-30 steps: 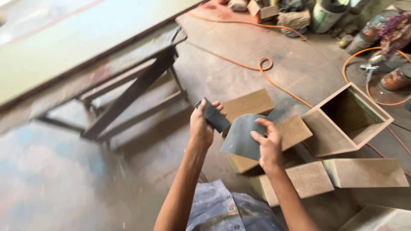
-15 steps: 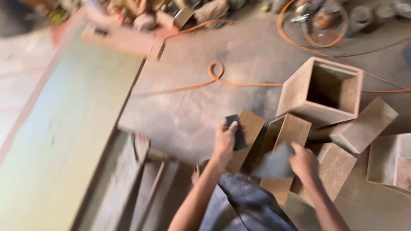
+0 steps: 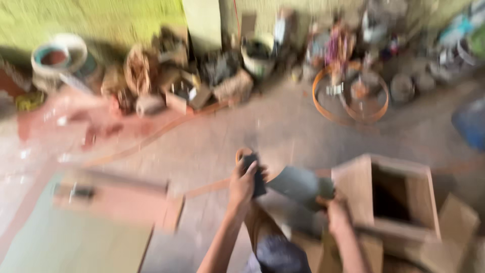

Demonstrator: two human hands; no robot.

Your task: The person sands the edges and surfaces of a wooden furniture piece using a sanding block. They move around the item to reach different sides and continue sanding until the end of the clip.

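Left hand first: its fingers are wrapped tight around a small dark block, thumb on the near side, the block standing nearly upright out of the fist. Right hand now: fingers pinched shut on the lower corner of a grey sheet, which stretches up and left from that grip until its far end sits just beside the block; whether the two touch is lost in the blur. Both hands hang above the concrete floor, over the person's knee. Just right of the right hand stands an open wooden box, its dark hollow facing up, with flat wooden pieces lying against it. An orange cable loops on the floor farther off, and a jumble of buckets and scrap lines the far wall. A long board lies at lower left.
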